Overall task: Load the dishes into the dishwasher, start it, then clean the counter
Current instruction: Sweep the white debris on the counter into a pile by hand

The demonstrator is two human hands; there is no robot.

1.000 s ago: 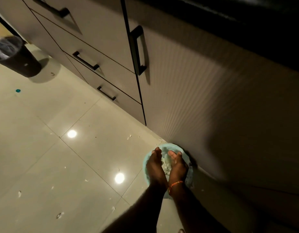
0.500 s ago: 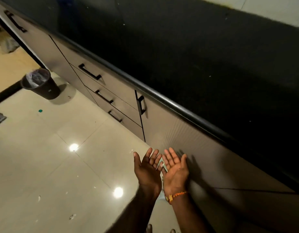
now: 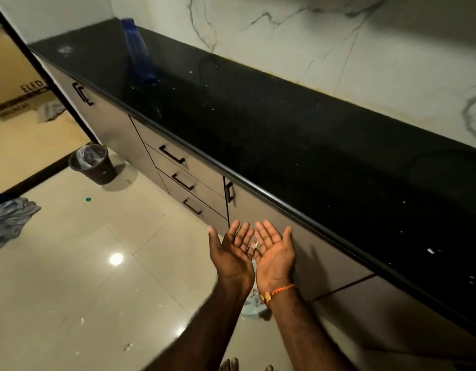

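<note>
Head view: a person stands at a long black worktop (image 3: 285,135) with grey drawers below.
Hands: left hand (image 3: 233,251) and right hand (image 3: 274,251) held side by side, palms up, fingers spread, gripping nothing.
Worktop: dotted with pale specks; a blurred blue bottle (image 3: 139,49) stands at its far end.
Floor: a pale green dish (image 3: 251,307) lies under the wrists.
Progress: no dishwasher visible; judging by the specks, worktop cleaning seems unfinished.
</note>
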